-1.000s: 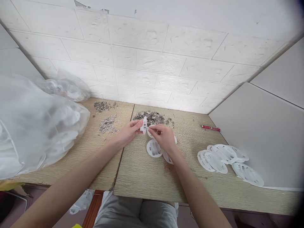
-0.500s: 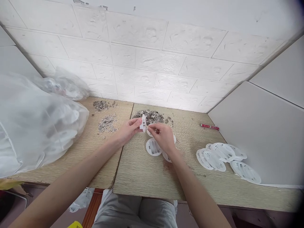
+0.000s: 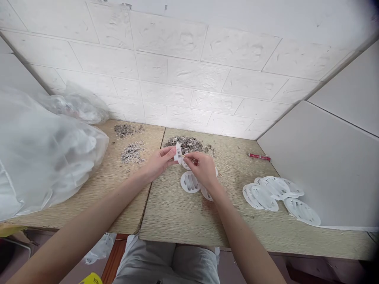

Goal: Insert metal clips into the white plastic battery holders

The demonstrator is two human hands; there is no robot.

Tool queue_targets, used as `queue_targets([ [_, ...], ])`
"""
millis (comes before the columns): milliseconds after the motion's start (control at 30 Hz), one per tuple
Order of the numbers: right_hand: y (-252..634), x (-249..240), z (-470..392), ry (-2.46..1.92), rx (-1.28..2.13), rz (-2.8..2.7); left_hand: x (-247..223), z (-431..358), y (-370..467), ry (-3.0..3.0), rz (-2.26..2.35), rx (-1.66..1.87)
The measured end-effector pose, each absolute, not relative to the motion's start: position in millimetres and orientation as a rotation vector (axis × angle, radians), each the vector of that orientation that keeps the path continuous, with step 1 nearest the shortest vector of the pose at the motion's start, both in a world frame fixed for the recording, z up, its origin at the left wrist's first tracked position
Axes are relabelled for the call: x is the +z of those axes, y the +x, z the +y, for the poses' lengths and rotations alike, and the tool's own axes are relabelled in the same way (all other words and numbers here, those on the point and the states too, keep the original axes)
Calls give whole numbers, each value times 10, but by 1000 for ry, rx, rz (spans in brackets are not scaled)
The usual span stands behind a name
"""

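Note:
My left hand (image 3: pixel 158 162) is closed on the edge of a white round plastic battery holder (image 3: pixel 179 152), tilted up so that its slotted face turns to the right. My right hand (image 3: pixel 205 170) pinches a thin rod-like tool (image 3: pixel 185 157), its tip at the holder's face. Whether the tip touches the face I cannot tell. Beneath my hands lie several more white round holders (image 3: pixel 190 182), partly hidden by my right hand and wrist. Just behind the held piece spreads a heap of small metal parts (image 3: pixel 189 144).
Two smaller piles of metal bits (image 3: pixel 132 152) lie to the left, beside a big translucent bag (image 3: pixel 50 157) of white parts. At the right are overlapping white holders (image 3: pixel 266 192) and a red-handled tool (image 3: pixel 259 156). A white brick-patterned wall (image 3: pixel 180 90) closes off the back.
The whole view has shifted slightly. Both hands keep nearly the same pose, the left still gripping the battery holder and the right still with the thin tool against or near it.

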State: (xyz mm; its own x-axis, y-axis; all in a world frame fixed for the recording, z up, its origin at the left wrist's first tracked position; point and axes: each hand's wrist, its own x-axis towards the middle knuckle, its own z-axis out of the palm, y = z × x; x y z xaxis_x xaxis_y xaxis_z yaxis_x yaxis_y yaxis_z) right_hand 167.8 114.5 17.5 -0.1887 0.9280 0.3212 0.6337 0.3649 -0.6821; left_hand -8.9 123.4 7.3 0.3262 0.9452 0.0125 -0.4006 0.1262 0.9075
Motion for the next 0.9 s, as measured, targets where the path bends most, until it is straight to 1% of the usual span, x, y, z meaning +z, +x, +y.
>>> queue_targets([
  [267,1661,184,1118,-1414,481,-1936,80,1217,-69,945,772,1113],
  [600,1629,127,1111,-1481,617,-1843,62,1203,-26,920,802,1162],
  [900,1617,137,1104,-1499,557,-1847,35,1211,-38,960,839,1177],
])
